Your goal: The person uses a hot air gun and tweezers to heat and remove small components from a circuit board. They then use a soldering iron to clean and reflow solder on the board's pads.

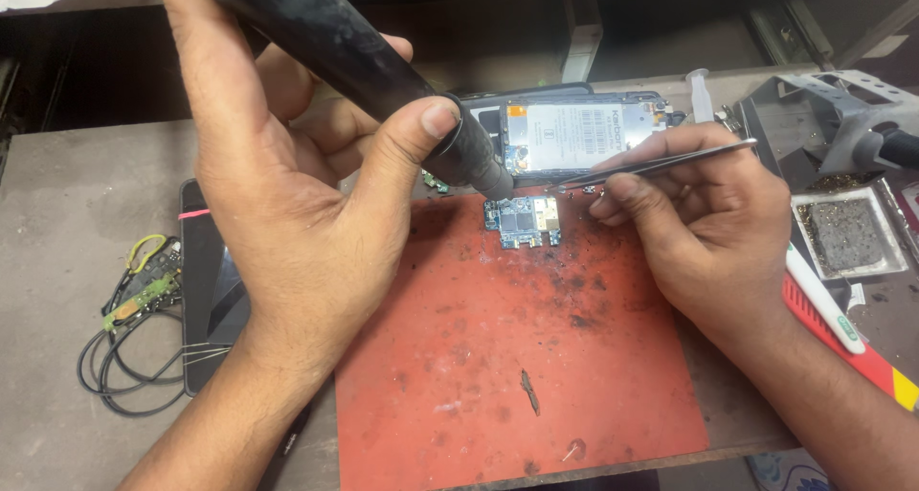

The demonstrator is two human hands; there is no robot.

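— Left hand (287, 213), item one: what is it clamped on?

— Closed around the black hot-air handle (354, 60). My thumb and fingers wrap the barrel, and its metal nozzle (490, 180) points down, just above the small circuit board (522, 221).

— Item two, right hand (704, 233)?

— Pinched together on metal tweezers (661, 164). Their tips reach left, near the board's far right corner; I cannot tell whether they touch anything.

— Item three, the board's place?

— On the far edge of the red work mat (498, 357), between my two hands. Just beyond it lies the opened phone body (574, 132) with its pale battery face up.

— Step in hand, as you judge it?

— Heating a part on the board while the tweezers wait beside it. I judge it mid-way: nothing is lifted yet.

— What does the next move call for?

— A steady nozzle, kept off the board, and a light, level grip with the tweezer tips on the softened part; a nudge sideways could smear neighbouring parts.

— Remaining entries?

— Dark phone panel (206, 290) and a tangle of wires (134, 347) at left; a solder stand (833, 118) and sponge tray (847, 234) at far right.
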